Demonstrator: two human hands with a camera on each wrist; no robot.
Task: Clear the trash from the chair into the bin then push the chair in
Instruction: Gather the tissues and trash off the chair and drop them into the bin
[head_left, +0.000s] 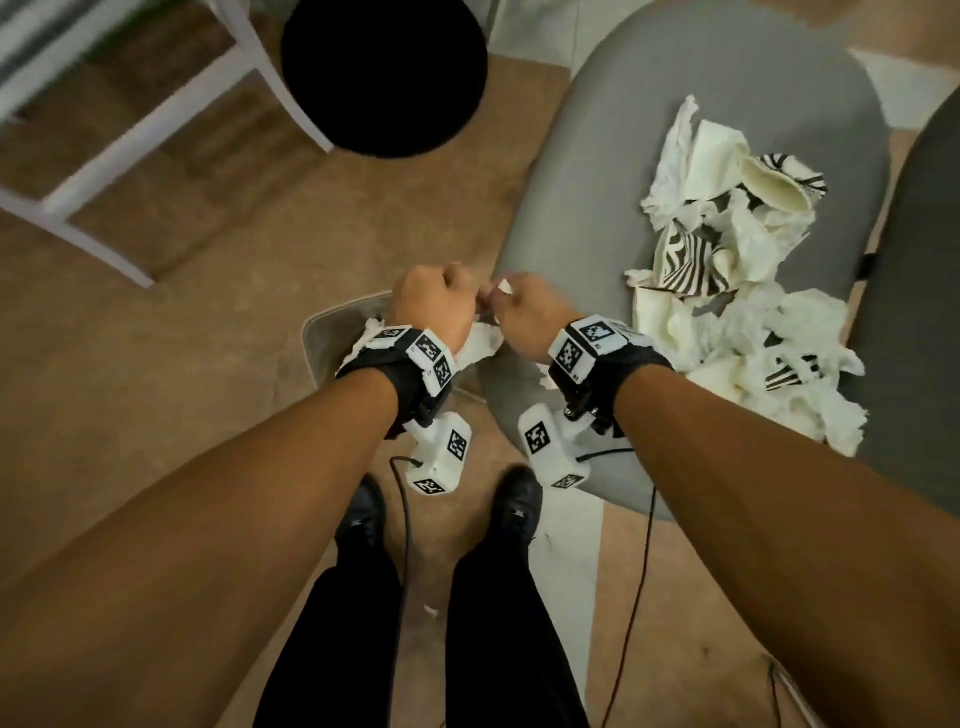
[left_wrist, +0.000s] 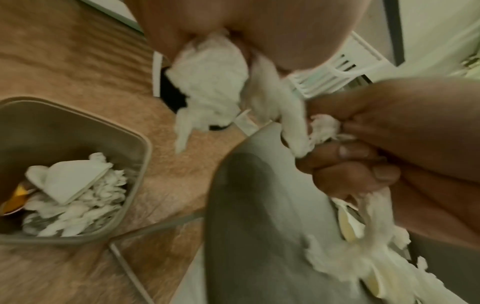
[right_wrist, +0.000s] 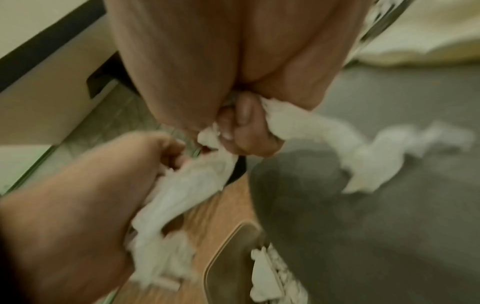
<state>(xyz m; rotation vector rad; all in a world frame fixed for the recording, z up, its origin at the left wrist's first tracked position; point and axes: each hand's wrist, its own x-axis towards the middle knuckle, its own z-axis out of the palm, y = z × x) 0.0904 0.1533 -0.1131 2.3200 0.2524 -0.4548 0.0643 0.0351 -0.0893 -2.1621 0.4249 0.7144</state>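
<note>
The left hand (head_left: 434, 304) and right hand (head_left: 524, 312) each gripped crumpled tissue (left_wrist: 210, 82) above the bin (left_wrist: 135, 144). More paper trash (head_left: 737, 291) lay on the grey chair (head_left: 597, 208)

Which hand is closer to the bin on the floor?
Left. The left hand holds tissue right above the bin; the right hand is beside it, over the chair's edge.
</note>
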